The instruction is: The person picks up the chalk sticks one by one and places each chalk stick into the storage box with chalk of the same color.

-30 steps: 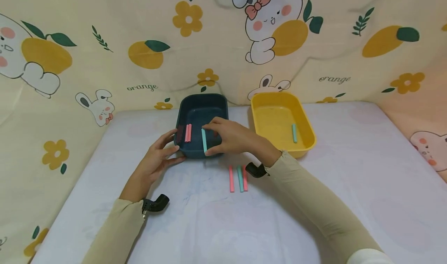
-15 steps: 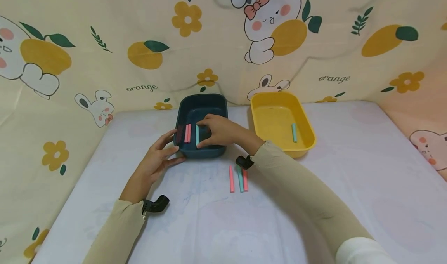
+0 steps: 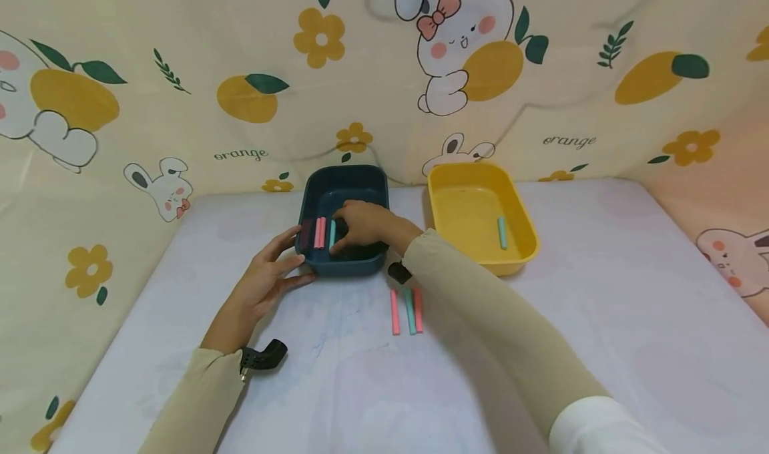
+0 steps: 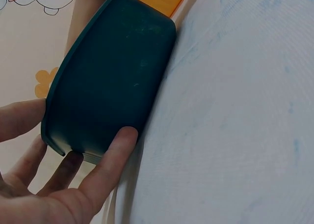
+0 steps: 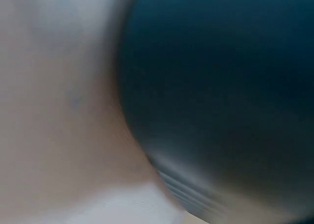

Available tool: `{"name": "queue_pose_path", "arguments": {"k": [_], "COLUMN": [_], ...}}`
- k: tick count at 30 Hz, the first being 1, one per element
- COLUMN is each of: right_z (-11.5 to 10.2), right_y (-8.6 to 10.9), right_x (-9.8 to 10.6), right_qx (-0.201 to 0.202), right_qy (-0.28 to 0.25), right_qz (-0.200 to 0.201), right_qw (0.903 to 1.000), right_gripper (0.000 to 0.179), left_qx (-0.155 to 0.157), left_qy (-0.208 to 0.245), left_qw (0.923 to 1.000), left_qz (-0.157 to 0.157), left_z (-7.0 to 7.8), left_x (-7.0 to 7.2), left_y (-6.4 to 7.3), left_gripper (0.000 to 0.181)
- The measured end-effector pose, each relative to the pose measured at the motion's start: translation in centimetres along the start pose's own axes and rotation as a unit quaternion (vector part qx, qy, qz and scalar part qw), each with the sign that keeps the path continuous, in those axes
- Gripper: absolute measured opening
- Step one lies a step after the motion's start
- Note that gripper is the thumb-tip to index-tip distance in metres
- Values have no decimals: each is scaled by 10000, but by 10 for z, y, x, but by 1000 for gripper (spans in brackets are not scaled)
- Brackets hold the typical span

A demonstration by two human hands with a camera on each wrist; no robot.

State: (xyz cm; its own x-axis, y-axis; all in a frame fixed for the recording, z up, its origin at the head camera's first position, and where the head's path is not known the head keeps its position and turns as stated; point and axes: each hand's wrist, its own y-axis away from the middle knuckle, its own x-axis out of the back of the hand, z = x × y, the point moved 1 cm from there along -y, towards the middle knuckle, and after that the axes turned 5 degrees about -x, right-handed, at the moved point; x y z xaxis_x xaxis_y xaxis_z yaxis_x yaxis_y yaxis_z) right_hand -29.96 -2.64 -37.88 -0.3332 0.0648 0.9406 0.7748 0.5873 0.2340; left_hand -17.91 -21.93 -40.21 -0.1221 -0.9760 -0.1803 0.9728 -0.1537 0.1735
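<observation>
Teal stick (image 3: 332,234) pinched in R hand (image 3: 365,224) inside blue tub (image 3: 348,268), prob. touching base; L hand (image 3: 266,278), fingers spread, against tub's corner.

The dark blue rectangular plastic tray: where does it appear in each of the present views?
Head: the dark blue rectangular plastic tray stands slightly left of centre.
Left wrist: it fills the upper left part, outer wall showing, above the left hand.
Right wrist: it fills most of the right side, blurred.
Shared landmark: the white tabletop, beside it in all three.
</observation>
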Motion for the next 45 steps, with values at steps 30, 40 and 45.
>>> {"name": "queue_pose_path", "arguments": {"k": [30,40,45], "right_z": [-7,-8,-6], "right_y": [-12,-20,-24], "right_x": [-4,-18,-17], "right_qx": [-409,-411,-377], "right_qy": [296,15,-26], "right_qz": [-101,18,108], "right_qw": [9987,9992,9992], "right_gripper": [82,82,81], "left_qx": [-75,-39,-67], "left_qy": [-130,-63,-45], "left_qw": [9999,9999,9999], "left_qz": [-75,-87,-80], "left_z": [1,-3,-1], "left_x": [-3,-1,-1], "left_y": [2,4,2], "left_gripper": [63,65,64]}}
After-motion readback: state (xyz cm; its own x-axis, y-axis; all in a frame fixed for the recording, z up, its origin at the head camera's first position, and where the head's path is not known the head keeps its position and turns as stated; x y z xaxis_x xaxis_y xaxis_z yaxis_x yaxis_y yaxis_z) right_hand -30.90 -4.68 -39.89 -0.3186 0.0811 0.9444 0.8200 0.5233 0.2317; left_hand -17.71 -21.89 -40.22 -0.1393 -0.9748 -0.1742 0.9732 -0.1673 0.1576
